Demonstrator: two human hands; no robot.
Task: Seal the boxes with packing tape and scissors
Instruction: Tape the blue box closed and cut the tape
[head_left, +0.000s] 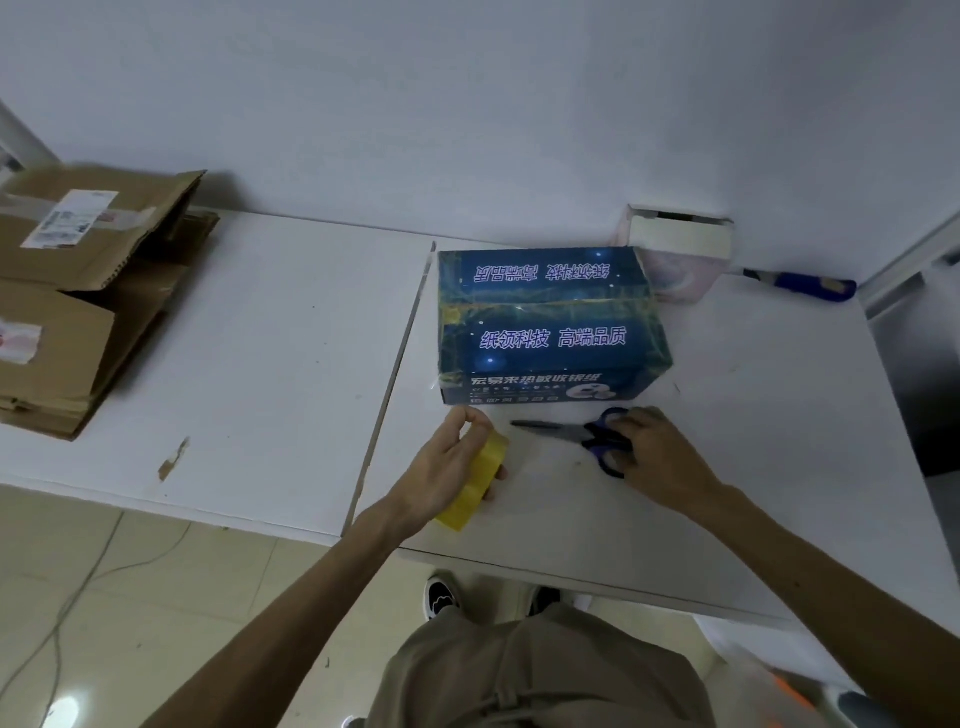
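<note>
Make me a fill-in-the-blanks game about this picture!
1. The tape roll in the left hand is coloured ____.
2. The right hand holds the handles of the ____.
3. The printed box on the table is mostly ____.
4. The flattened cardboard lies to the box's ____.

Missing words: yellow; scissors; blue; left.

printed in white on top of the blue box (550, 317): "纸领科技 高端品质", repeated upside down on the far flap. front side only partly legible, ending "热敏收银纸". shipping label (70, 218) on the brown carton (135, 234) too blurred to read.
</note>
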